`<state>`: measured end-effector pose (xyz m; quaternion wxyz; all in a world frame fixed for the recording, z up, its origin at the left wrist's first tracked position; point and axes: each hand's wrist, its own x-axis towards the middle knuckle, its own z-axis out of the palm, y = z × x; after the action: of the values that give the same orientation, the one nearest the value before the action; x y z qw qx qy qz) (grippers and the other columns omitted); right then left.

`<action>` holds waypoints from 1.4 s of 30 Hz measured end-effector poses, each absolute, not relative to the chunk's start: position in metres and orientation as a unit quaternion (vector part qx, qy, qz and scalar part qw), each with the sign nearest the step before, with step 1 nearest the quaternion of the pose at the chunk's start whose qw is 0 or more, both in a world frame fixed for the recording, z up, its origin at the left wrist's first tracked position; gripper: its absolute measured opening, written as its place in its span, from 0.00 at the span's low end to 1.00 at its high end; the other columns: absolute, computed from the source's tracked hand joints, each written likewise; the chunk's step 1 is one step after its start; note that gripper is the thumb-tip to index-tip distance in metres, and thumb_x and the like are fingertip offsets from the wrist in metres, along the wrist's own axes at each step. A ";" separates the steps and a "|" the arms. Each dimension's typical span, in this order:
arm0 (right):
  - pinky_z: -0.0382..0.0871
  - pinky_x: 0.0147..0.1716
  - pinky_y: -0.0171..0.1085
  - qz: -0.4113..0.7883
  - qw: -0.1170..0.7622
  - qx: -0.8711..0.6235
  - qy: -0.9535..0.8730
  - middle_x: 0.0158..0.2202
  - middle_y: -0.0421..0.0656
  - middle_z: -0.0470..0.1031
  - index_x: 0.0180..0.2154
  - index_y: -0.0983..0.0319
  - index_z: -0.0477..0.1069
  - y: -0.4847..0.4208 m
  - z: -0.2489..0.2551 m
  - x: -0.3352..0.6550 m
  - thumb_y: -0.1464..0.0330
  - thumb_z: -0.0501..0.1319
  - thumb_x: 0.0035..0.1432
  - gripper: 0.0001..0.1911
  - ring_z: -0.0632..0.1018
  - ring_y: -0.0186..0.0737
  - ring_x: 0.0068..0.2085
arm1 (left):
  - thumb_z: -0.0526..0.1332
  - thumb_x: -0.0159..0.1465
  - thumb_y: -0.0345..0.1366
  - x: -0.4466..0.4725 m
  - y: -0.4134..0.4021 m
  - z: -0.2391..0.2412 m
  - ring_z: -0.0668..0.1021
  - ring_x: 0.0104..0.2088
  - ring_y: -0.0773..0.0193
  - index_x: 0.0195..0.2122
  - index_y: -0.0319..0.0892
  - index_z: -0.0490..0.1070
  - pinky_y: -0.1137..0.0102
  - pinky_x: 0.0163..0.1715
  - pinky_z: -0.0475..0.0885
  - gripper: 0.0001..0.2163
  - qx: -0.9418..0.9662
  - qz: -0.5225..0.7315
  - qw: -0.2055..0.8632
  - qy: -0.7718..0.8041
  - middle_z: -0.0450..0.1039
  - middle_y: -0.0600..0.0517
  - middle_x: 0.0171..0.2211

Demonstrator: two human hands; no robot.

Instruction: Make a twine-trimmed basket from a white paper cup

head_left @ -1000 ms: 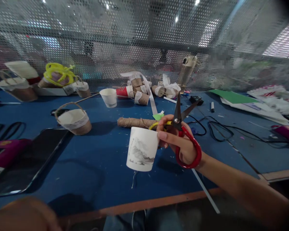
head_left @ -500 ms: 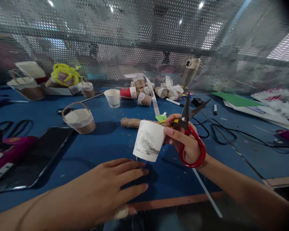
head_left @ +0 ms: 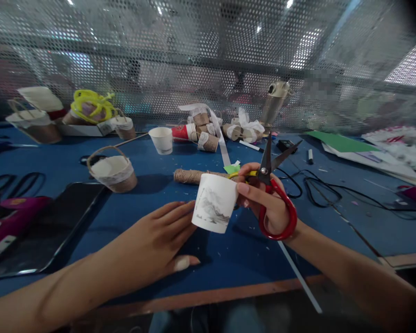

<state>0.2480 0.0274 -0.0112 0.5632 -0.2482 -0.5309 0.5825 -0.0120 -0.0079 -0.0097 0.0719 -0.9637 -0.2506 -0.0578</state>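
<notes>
In my right hand (head_left: 268, 208) are a paper cup (head_left: 215, 203) and a pair of scissors (head_left: 277, 187). The cup is white with a grey landscape print, tilted slightly, its rim pinched at the right side. Red handles loop around the hand, and the scissors' dark blades point up and apart. My left hand (head_left: 162, 240) reaches flat over the blue table with fingers stretched out, thumb apart; its fingertips end beside and partly behind the cup. Just beyond the cup lies a roll of brown twine (head_left: 187, 176), partly covered by it.
A small twine-wrapped basket (head_left: 119, 185) stands at left, near a dark phone-like slab (head_left: 65, 222) and a magenta glue gun (head_left: 17, 222). Another white cup (head_left: 161, 140) and several small baskets sit farther back. A black cable (head_left: 327, 187) runs across the right; a perforated metal panel (head_left: 152, 60) rises behind.
My left hand has moved away from me and slightly left, from below the cup to its left side, thumb now spread. My right hand, cup and scissors have barely moved.
</notes>
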 end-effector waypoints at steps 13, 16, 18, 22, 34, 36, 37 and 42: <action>0.67 0.26 0.30 0.594 0.574 -0.222 -0.518 0.30 0.35 0.76 0.41 0.57 0.75 0.029 -0.010 0.248 0.71 0.71 0.58 0.10 0.72 0.28 0.25 | 0.51 0.70 0.59 0.011 -0.020 -0.007 0.58 0.71 0.39 0.70 0.30 0.55 0.48 0.67 0.60 0.39 -0.962 0.028 -0.057 -0.266 0.56 0.31 0.70; 0.67 0.25 0.31 0.590 0.579 -0.226 -0.516 0.31 0.35 0.76 0.42 0.57 0.75 0.031 -0.010 0.248 0.71 0.71 0.58 0.11 0.72 0.28 0.25 | 0.52 0.70 0.58 0.013 -0.010 -0.008 0.58 0.70 0.33 0.70 0.33 0.57 0.41 0.65 0.58 0.37 -0.960 -0.011 -0.042 -0.276 0.53 0.30 0.71; 0.66 0.25 0.32 0.589 0.581 -0.230 -0.513 0.31 0.35 0.76 0.41 0.57 0.75 0.032 -0.009 0.249 0.70 0.71 0.57 0.11 0.71 0.29 0.24 | 0.53 0.69 0.60 0.013 -0.008 -0.011 0.59 0.69 0.29 0.69 0.33 0.59 0.37 0.63 0.57 0.39 -0.959 -0.008 -0.026 -0.281 0.53 0.29 0.71; 0.66 0.25 0.33 0.587 0.584 -0.233 -0.510 0.29 0.35 0.75 0.41 0.57 0.75 0.033 -0.007 0.250 0.70 0.72 0.56 0.11 0.71 0.30 0.24 | 0.50 0.69 0.61 0.008 -0.021 -0.021 0.61 0.70 0.44 0.72 0.32 0.51 0.48 0.70 0.49 0.41 -0.976 -0.012 -0.055 -0.208 0.55 0.35 0.71; 0.66 0.26 0.32 0.592 0.589 -0.236 -0.497 0.31 0.35 0.76 0.40 0.58 0.75 0.032 -0.005 0.250 0.71 0.72 0.56 0.11 0.72 0.29 0.25 | 0.44 0.68 0.65 0.044 0.007 -0.028 0.54 0.72 0.37 0.71 0.27 0.50 0.47 0.67 0.52 0.45 -0.961 -0.027 -0.052 -0.271 0.52 0.27 0.71; 0.67 0.26 0.32 0.589 0.594 -0.236 -0.495 0.31 0.35 0.76 0.40 0.58 0.75 0.032 -0.004 0.250 0.71 0.72 0.55 0.11 0.72 0.29 0.25 | 0.44 0.67 0.66 0.051 0.013 -0.029 0.54 0.72 0.39 0.70 0.28 0.50 0.48 0.68 0.52 0.46 -0.958 -0.053 -0.056 -0.277 0.52 0.28 0.71; 0.67 0.26 0.32 0.587 0.596 -0.236 -0.494 0.30 0.35 0.76 0.40 0.58 0.75 0.032 -0.004 0.251 0.71 0.72 0.55 0.10 0.72 0.29 0.25 | 0.44 0.66 0.67 0.053 0.016 -0.027 0.55 0.72 0.39 0.70 0.28 0.51 0.49 0.68 0.52 0.46 -0.958 -0.058 -0.064 -0.274 0.53 0.28 0.71; 0.66 0.25 0.31 0.585 0.608 -0.238 -0.481 0.30 0.35 0.75 0.39 0.57 0.76 0.032 -0.001 0.251 0.71 0.71 0.55 0.09 0.71 0.28 0.24 | 0.46 0.72 0.59 0.052 0.019 -0.012 0.57 0.72 0.49 0.71 0.35 0.52 0.59 0.70 0.53 0.37 -0.977 0.007 -0.146 -0.156 0.49 0.39 0.73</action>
<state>0.2512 0.0322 -0.0009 0.6085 -0.2378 -0.4807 0.5849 0.0523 0.0187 -0.0115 -0.1463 -0.9768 -0.1564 0.0066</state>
